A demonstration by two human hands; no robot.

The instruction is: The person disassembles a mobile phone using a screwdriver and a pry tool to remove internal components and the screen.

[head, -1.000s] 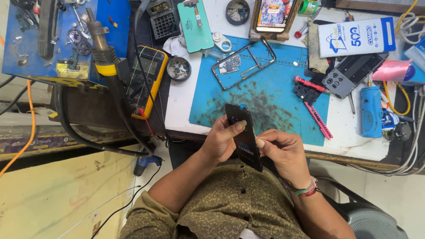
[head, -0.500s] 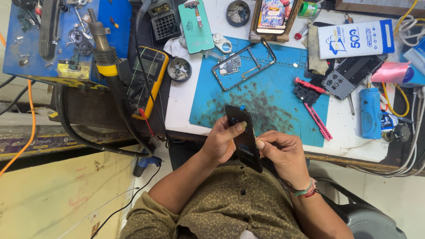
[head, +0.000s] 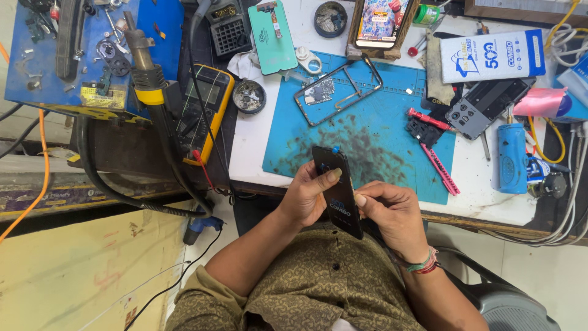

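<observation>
My left hand (head: 308, 196) grips a black phone screen panel (head: 338, 194) by its left edge, thumb across the face. My right hand (head: 392, 214) pinches the panel's right edge near its lower half. The panel is held upright over the near edge of a stained blue work mat (head: 392, 129). A small blue tab sticks out at the panel's top. On the mat beyond lies a bare phone frame (head: 338, 91) with a small circuit board inside.
A yellow multimeter (head: 205, 110) and a hot-air handle (head: 147, 61) sit left of the mat. A green phone back (head: 274, 38), a lit phone (head: 378, 21), a white box (head: 493, 56), red tweezers (head: 438, 156) and a blue cylinder (head: 508, 158) lie around.
Both hands and the panel stay almost where they were; the panel has tilted only slightly.
</observation>
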